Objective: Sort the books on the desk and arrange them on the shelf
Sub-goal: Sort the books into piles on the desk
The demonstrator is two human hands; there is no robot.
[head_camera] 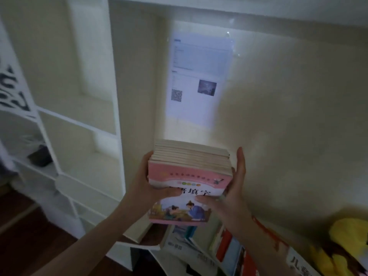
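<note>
Head view showed left hand (146,183) and right hand (236,189) squeezing the stack of books (190,170), blurry fingers seemingly clamped on both sides, so none fell.

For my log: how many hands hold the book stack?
2: the left hand at the left side of the book stack, the right hand at its right side.

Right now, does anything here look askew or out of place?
Yes. The loose books below the hands lie slanted and overlapping, not in a row. A yellow soft thing, perhaps a toy, sits beside them. The stack held between left hand and right hand looks even.
</note>
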